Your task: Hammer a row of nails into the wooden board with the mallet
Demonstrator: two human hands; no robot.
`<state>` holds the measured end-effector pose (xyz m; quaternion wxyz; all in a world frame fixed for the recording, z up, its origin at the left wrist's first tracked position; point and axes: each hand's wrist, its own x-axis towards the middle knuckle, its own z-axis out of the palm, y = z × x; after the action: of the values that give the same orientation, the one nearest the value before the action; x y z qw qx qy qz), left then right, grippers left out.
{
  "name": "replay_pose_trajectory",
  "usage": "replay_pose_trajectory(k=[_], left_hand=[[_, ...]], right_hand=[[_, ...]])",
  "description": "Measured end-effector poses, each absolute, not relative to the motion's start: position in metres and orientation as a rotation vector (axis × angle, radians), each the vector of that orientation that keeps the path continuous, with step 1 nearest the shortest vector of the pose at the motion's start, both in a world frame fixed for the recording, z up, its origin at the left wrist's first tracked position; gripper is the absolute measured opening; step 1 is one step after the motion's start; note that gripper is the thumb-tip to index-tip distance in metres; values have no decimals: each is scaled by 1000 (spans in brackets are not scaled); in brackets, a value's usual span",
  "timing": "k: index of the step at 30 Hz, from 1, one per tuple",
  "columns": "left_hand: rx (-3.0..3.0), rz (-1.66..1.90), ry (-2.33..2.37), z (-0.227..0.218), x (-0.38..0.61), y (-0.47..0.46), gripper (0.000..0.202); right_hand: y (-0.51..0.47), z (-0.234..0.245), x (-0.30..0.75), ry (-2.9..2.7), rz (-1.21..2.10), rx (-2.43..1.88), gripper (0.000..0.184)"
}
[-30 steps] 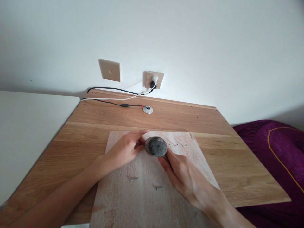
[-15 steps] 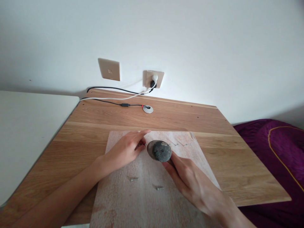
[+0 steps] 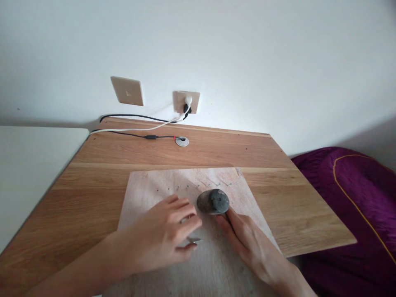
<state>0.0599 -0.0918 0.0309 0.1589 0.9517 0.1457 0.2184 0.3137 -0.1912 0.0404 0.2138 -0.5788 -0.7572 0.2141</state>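
Observation:
My right hand (image 3: 244,235) grips the handle of a mallet (image 3: 213,201), its dark, worn head raised over the board. My left hand (image 3: 173,227), slightly blurred, hovers above the board with its fingers apart. A loose silver screw or nail (image 3: 195,240) lies between its fingertips and thumb, not visibly gripped. Something small and pale shows among the fingers; I cannot tell what it is. Along the far side of the pale wooden board (image 3: 222,260) several small silver fasteners (image 3: 208,185) stand in a row, with small dark holes (image 3: 163,189) at the left end.
The board rests on a wooden desk (image 3: 297,206). Behind it, cables (image 3: 133,130) run from a wall socket (image 3: 186,102) past a cable grommet (image 3: 182,141). A white surface (image 3: 34,173) adjoins at left; purple fabric (image 3: 355,198) lies at right.
My left hand has left the row of fasteners and come nearer, over the loose ones. The mallet stays close to the row's near side. The view has turned slightly right.

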Motion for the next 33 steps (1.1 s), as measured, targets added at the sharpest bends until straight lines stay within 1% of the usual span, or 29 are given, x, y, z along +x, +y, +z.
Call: replay_pose_trajectory(k=[3, 9, 12, 16, 19, 21, 24, 30, 33], left_hand=[[2901, 558, 376, 25, 68, -109, 22], [3056, 494, 311, 21, 68, -112, 11], [2976, 492, 381, 28, 57, -100, 13], [2736, 658, 624, 33, 32, -69, 16], [2559, 765, 763, 26, 14, -47, 15], [2463, 757, 842, 18, 8, -38, 11], [2359, 737, 882, 9, 6, -32, 11], [2417, 727, 829, 5, 8, -28, 14], [2564, 689, 785, 8, 9, -29, 22]], right_hand=[[-192, 41, 314, -2122, 622, -1604, 33], [-189, 39, 303, -2037, 749, -1728, 29], [-188, 41, 302, -2032, 777, -1731, 28], [-188, 42, 303, -2015, 813, -1742, 29], [-188, 42, 302, -1988, 857, -1756, 29], [-188, 41, 302, -1989, 874, -1759, 28], [-188, 40, 302, -2001, 860, -1761, 27], [-189, 40, 302, -2021, 813, -1770, 29], [-188, 40, 302, -2004, 850, -1780, 30]])
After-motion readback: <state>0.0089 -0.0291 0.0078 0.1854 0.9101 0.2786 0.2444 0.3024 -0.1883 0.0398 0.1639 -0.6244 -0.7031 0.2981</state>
